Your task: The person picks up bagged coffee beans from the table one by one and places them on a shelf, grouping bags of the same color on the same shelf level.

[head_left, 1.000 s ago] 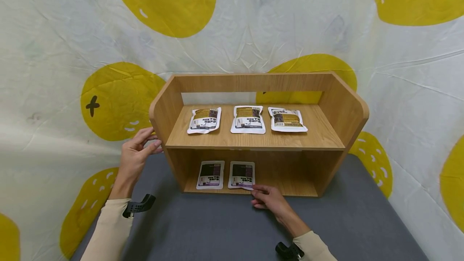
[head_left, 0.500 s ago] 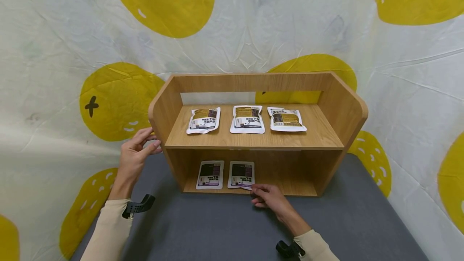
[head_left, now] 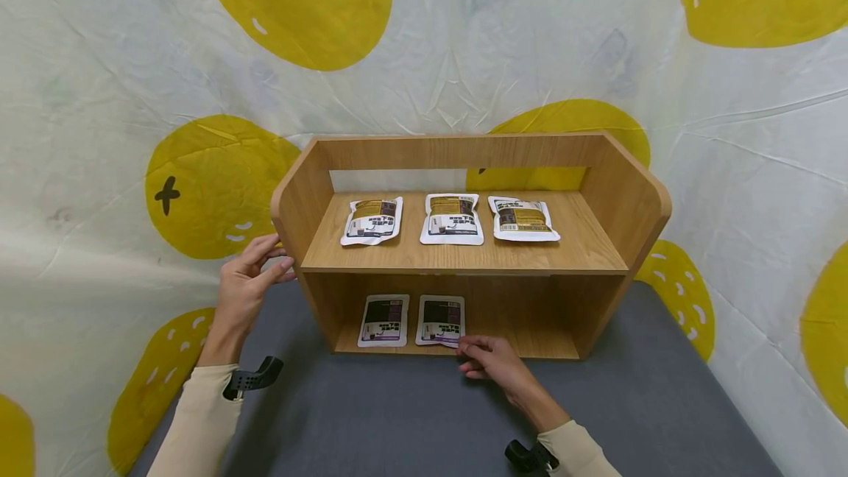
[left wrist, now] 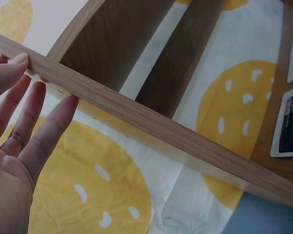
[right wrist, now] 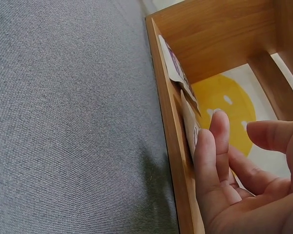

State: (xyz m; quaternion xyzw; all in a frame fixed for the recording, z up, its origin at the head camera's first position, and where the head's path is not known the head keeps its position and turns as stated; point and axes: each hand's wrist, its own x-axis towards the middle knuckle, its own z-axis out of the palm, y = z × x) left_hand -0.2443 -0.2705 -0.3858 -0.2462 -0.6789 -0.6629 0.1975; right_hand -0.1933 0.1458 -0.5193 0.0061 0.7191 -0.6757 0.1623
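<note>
My left hand (head_left: 246, 282) is at the left side panel of a wooden two-tier shelf (head_left: 464, 269). Its fingers (left wrist: 53, 129) are nearly straight and touch the panel's edge. My right hand (head_left: 495, 366) is at the front of the lower tier, beside the lower right corner of a white pouch with a dark label (head_left: 440, 320). Its fingers (right wrist: 205, 153) are loosely bent near that pouch, with the thumb held apart from them. A matching dark-labelled pouch (head_left: 384, 320) lies to the left. On the upper tier lie three white pouches with gold-brown labels, left (head_left: 373, 221), middle (head_left: 453, 218) and right (head_left: 524, 219).
The shelf stands on a grey cloth-covered table (head_left: 384, 418). Behind it hangs a pale curtain (head_left: 450, 35) with yellow round figures. The upper tier has raised side panels (head_left: 626, 197) and a back rail (head_left: 457, 152). Bare wood shows on the lower tier's right side.
</note>
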